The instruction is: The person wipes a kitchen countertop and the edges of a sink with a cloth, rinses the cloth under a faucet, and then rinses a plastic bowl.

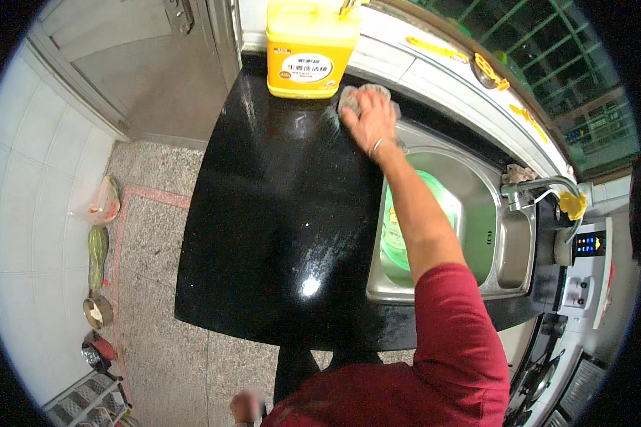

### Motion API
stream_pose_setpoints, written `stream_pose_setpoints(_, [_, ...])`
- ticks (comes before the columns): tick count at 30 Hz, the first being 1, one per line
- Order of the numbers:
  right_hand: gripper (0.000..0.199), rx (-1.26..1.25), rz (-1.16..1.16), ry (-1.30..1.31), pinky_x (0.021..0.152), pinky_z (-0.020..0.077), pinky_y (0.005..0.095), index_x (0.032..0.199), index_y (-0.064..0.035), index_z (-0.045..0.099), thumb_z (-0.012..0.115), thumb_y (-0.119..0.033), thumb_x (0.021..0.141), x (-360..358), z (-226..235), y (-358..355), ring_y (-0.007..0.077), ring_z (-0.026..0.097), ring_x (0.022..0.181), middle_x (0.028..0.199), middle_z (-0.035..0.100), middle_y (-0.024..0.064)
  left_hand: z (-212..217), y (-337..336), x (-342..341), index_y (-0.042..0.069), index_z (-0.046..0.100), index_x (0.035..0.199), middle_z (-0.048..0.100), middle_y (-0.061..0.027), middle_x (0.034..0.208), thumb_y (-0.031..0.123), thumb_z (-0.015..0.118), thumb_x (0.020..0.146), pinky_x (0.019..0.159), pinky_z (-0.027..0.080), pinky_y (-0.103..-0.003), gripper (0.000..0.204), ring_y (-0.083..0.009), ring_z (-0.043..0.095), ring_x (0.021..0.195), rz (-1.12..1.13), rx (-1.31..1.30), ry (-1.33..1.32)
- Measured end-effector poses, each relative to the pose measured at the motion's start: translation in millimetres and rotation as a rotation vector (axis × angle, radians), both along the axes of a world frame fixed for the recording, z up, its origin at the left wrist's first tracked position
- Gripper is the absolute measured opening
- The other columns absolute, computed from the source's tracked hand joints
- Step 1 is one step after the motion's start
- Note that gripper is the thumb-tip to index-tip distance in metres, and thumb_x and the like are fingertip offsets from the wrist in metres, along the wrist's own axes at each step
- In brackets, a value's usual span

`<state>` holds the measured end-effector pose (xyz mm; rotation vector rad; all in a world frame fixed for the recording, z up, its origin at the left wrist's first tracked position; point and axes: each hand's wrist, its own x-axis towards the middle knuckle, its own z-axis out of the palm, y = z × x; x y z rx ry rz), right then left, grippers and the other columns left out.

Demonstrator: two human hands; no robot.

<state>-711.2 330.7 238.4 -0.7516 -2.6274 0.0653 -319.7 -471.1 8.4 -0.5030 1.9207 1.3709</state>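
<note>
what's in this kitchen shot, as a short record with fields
surface: glossy black stone countertop, wet streaks near the far edge
right hand: right hand pressed flat on a grey scrubbing cloth at the counter's far edge
left hand: left hand low at the picture's bottom edge, blurred, grip unclear
behind the cloth: large yellow plastic detergent jug, upright
sink: stainless steel sink to the right, round green plastic basin inside
tap: metal tap over the sink
</note>
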Motion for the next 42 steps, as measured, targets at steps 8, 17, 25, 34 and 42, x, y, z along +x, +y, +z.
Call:
stream_pose_setpoints(8, [0.047, 0.022, 0.113, -0.025, 0.101, 0.0348, 0.0527, 0.123, -0.0132, 0.054, 0.058, -0.036, 0.082, 28.1, -2.6, -76.9, 0.0372, 0.041, 0.123, 0.13, 0.049, 0.0155, 4.2, 13.1, -1.1, 0.004, 0.059, 0.083, 0.055, -0.0074, 0.069, 0.026, 0.065, 0.084, 0.051, 0.043, -0.034, 0.022, -0.0193, 0.054, 0.062, -0.421, 0.034, 0.156])
stream_pose_setpoints(17, [0.049, -0.002, 0.657, 0.017, 0.096, 0.0357, 0.05, 0.125, -0.0192, 0.055, 0.065, -0.039, 0.081, 64.5, 7.6, -83.5, 0.0286, 0.044, 0.122, 0.13, 0.05, 0.0084, -16.1, -21.9, -85.6, 0.006, 0.061, 0.086, 0.064, -0.006, 0.081, 0.018, 0.068, 0.082, 0.062, 0.052, -0.033, 0.015, -0.0242, 0.063, 0.072, -1.239, -0.052, 1.08])
stream_pose_setpoints(25, [0.046, 0.014, 0.196, 0.18, 0.096, 0.0355, 0.0499, 0.122, -0.0178, 0.058, 0.065, -0.039, 0.081, 37.8, -7.3, 36.8, 0.0301, 0.045, 0.119, 0.123, 0.055, 0.0093, 27.0, -12.6, -39.7, 0.005, 0.065, 0.107, 0.066, -0.011, 0.092, 0.013, 0.06, 0.087, 0.072, 0.054, -0.032, 0.022, -0.024, 0.063, 0.084, -0.229, -0.282, -0.151])
stream_pose_setpoints(34, [0.048, 0.124, 0.059, 0.14, 0.095, 0.0373, 0.0483, 0.115, -0.0176, 0.058, 0.068, -0.031, 0.07, 172.4, -13.3, 170.5, 0.0329, 0.046, 0.114, 0.116, 0.055, 0.0081, 82.1, 117.9, -38.8, 0.0, 0.066, 0.09, 0.066, -0.014, 0.088, 0.021, 0.07, 0.081, 0.072, 0.053, -0.038, 0.023, -0.0305, 0.061, 0.081, -0.616, -0.256, 0.16])
stream_pose_setpoints(42, [0.049, -0.241, -0.546, 0.449, 0.095, 0.0397, 0.0466, 0.117, -0.0084, 0.055, 0.067, -0.029, 0.075, 336.9, 1.7, 293.9, 0.0399, 0.049, 0.11, 0.112, 0.056, 0.0208, 83.7, 226.9, -34.8, 0.001, 0.064, 0.104, 0.064, -0.0076, 0.097, 0.019, 0.064, 0.088, 0.076, 0.049, -0.034, 0.024, -0.0222, 0.06, 0.089, -0.255, -0.088, -0.259])
